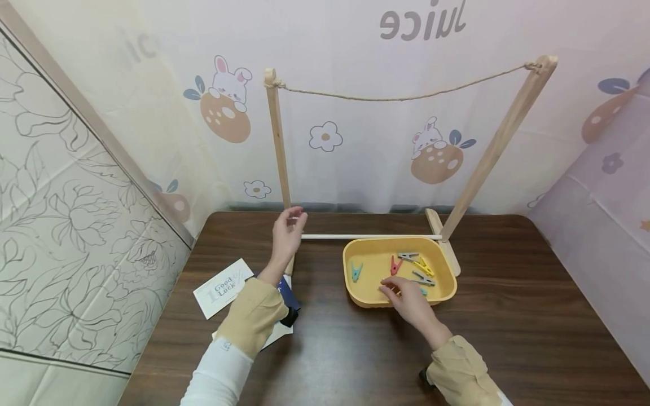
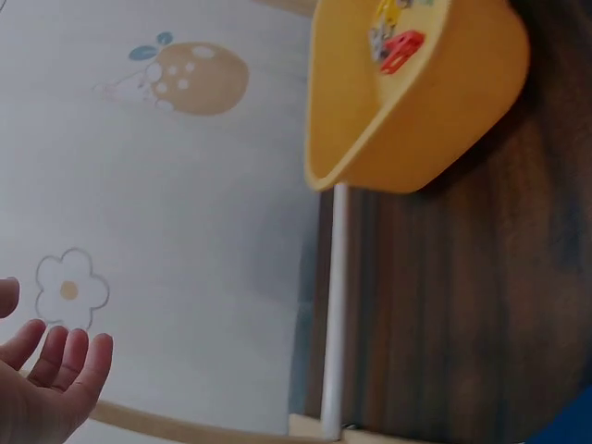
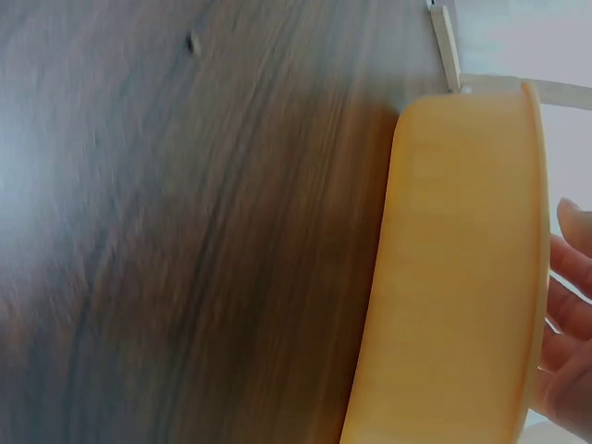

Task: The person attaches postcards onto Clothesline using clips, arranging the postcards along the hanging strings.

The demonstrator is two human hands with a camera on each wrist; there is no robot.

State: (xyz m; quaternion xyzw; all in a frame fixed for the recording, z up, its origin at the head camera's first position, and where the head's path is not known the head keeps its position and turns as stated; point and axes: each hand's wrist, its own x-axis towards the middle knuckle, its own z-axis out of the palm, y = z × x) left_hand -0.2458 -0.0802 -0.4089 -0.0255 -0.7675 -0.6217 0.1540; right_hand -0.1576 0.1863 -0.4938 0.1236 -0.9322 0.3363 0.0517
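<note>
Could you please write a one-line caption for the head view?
Right hand reaches into a yellow plastic tray of coloured clothespins; left hand hovers by a wooden rope rack.

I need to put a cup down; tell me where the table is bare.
The dark table is bare right of the yellow tray, out to the right edge, and in front between both sleeves. Crowded: the left front, with the Good Luck card and papers, and the tray, where the right hand reaches among clothespins.
</note>
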